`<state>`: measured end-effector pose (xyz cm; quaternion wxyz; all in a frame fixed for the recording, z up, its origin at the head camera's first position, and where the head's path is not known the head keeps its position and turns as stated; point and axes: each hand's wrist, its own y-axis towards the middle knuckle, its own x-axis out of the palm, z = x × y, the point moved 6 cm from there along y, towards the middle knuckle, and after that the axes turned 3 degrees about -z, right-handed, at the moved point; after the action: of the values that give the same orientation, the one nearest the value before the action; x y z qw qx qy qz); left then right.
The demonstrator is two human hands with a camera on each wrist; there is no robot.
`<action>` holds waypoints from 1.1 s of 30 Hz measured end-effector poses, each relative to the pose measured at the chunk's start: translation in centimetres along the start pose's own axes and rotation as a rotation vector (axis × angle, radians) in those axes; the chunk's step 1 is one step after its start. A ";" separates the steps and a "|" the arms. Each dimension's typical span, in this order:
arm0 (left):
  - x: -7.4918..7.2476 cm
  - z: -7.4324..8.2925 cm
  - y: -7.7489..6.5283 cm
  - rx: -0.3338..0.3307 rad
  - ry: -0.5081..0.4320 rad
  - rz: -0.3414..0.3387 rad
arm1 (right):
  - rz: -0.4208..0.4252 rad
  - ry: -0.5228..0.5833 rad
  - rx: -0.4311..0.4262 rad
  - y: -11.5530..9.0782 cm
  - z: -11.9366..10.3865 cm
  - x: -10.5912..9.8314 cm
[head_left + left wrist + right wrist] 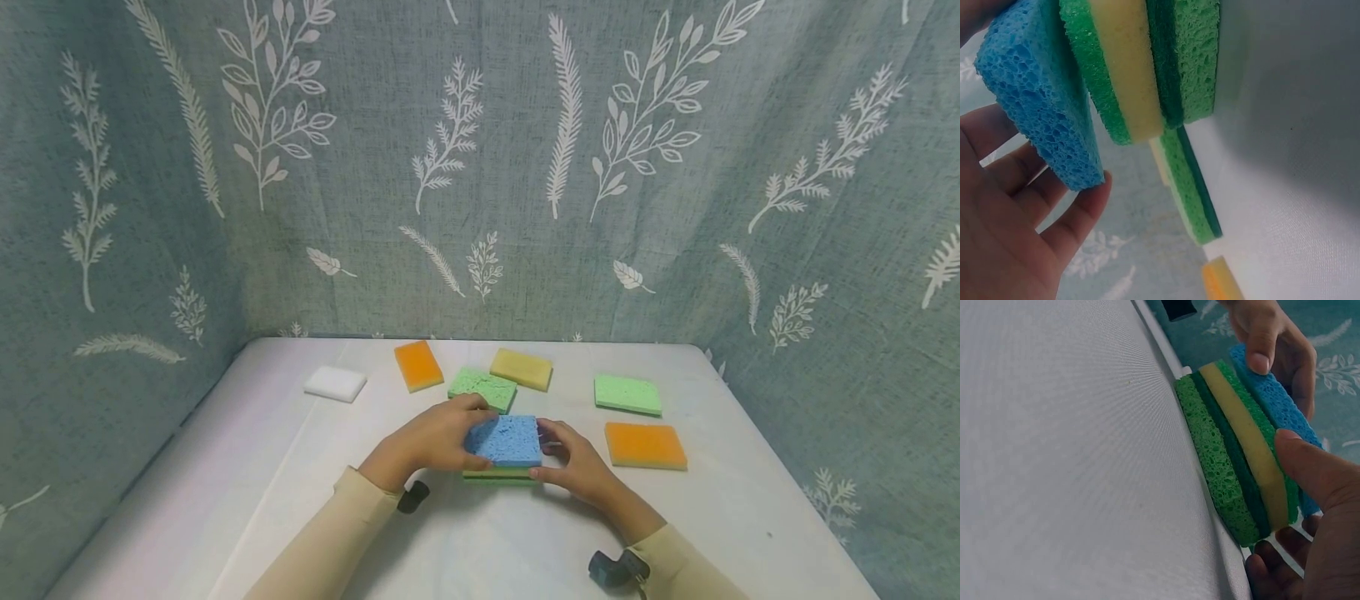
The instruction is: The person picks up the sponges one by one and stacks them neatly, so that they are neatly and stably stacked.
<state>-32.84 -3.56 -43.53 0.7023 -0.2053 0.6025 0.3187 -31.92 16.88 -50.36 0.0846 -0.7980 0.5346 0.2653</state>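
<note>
My left hand [442, 435] grips a blue sponge [512, 440], thumb on the near edge and fingers along the far edge. The blue sponge sits slightly tilted over a small stack, with a gap showing in the left wrist view. In the stack, a yellow sponge [1252, 447] with a green scrub layer lies on a green sponge [1215, 464] with a dark green layer. At the stack's right end, my right hand [576, 468] holds the yellow sponge between thumb and fingers; the fingertips are partly hidden.
Behind the stack lie another green sponge [483, 387], a yellow sponge [521, 368] and an orange sponge [418, 365]. A white sponge [335, 383] lies at left. To the right are a light green sponge [627, 393] and an orange sponge [645, 445]. A patterned curtain [525, 167] encloses the white table [300, 492].
</note>
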 end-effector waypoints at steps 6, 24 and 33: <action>0.0 -0.2 0.3 -0.004 0.007 -0.008 | 0.004 0.018 -0.036 0.1 -0.4 -0.3; -0.1 -0.4 0.4 -0.013 0.002 -0.026 | -0.003 0.005 -0.001 0.6 -0.6 -0.5; 0.1 -1.6 -0.7 -0.094 -0.094 -0.031 | -0.016 0.010 0.037 0.0 0.2 0.1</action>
<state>-33.48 -5.07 -43.97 0.7242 -0.2323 0.5499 0.3452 -31.95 16.85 -50.61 0.0988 -0.8017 0.5335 0.2508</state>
